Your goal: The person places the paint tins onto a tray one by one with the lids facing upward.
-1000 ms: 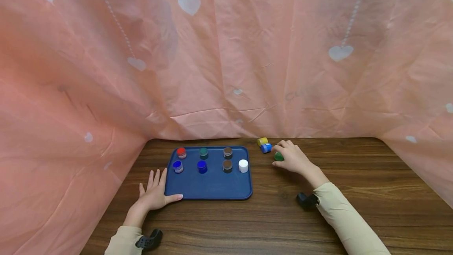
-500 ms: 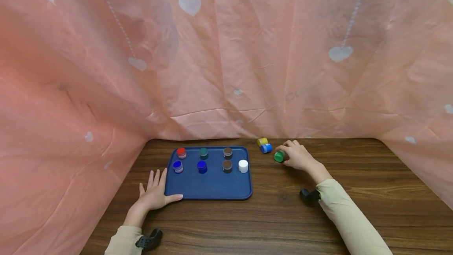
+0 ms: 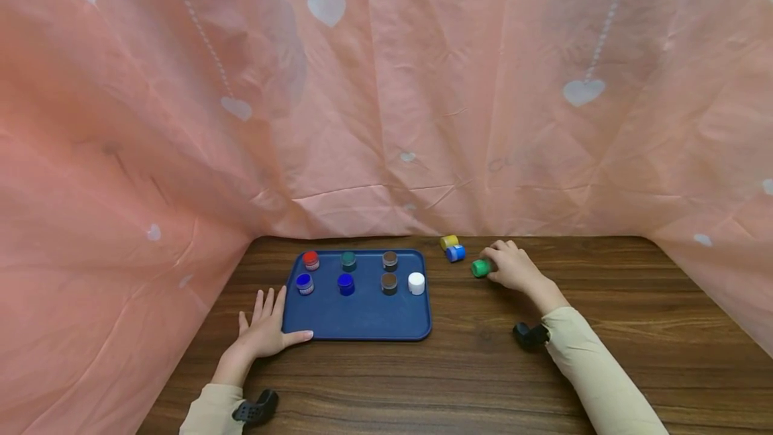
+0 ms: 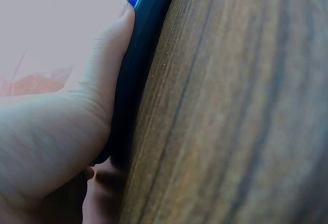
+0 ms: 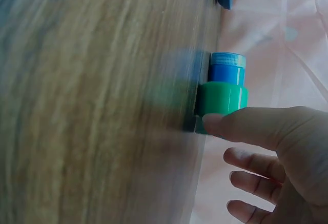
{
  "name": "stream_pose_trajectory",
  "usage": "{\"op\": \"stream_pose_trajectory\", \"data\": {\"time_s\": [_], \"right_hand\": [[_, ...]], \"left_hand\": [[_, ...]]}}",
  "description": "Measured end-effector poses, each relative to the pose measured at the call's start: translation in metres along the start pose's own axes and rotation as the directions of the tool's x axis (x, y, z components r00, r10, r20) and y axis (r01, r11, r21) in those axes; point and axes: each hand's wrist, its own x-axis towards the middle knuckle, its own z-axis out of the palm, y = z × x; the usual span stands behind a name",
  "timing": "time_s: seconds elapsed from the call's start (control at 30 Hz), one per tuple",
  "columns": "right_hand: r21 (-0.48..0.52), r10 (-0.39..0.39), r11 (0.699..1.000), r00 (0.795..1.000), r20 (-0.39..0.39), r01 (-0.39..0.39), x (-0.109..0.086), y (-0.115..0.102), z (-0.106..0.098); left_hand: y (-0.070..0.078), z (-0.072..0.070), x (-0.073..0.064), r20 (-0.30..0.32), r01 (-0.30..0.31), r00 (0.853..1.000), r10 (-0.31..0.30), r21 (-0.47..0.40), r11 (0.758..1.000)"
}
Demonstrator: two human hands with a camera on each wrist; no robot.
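My right hand (image 3: pixel 513 268) pinches a small green paint jar (image 3: pixel 481 268) on the table, right of the tray. In the right wrist view the thumb lies along the green jar (image 5: pixel 222 98); the other side of the grip is hidden. The jar looks tipped on its side. Just beyond it lies a blue jar (image 3: pixel 455 253), with a yellow jar (image 3: pixel 449 242) touching or nearly touching it. At the left corner of the blue tray (image 3: pixel 362 327), my left hand (image 3: pixel 264 334) rests with spread fingers, the thumb on its near rim.
Standing on the tray are a red jar (image 3: pixel 311 260), a dark green jar (image 3: pixel 348 261), a white jar (image 3: pixel 416 283), blue jars (image 3: pixel 346 284) and brown-topped jars (image 3: pixel 389 283). A pink curtain (image 3: pixel 386 153) hangs behind the wooden table (image 3: pixel 459 381).
My right hand has shifted slightly right, and the green jar has moved and turned with it, its lid end now facing left. The left hand and tray have stayed put.
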Motion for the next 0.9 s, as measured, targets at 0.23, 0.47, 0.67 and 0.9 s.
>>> {"op": "stream_pose_trajectory", "data": {"time_s": [0.23,0.47,0.67,0.9], "right_hand": [[0.001,0.058,0.998,0.997,0.047,-0.058,-0.0030,0.0024,-0.0003],[0.013,0.078,0.997,0.996,0.049,-0.079,-0.0047,0.0032,-0.0013],[0.027,0.054,0.998,0.999,0.006,-0.054,-0.0048,0.0040,0.0012],[0.070,0.037,0.997,0.999,-0.025,-0.036,-0.0047,0.0001,0.0029]], "left_hand": [[-0.0042,0.0034,0.0041,-0.009,0.000,1.000,0.000,0.012,1.000],[-0.0024,0.0022,0.0027,0.002,0.007,1.000,-0.007,0.018,1.000],[0.0049,-0.0030,-0.0020,0.017,0.018,1.000,-0.019,0.019,1.000],[0.0030,-0.0012,-0.0004,0.022,0.017,1.000,-0.017,0.009,1.000]]}}
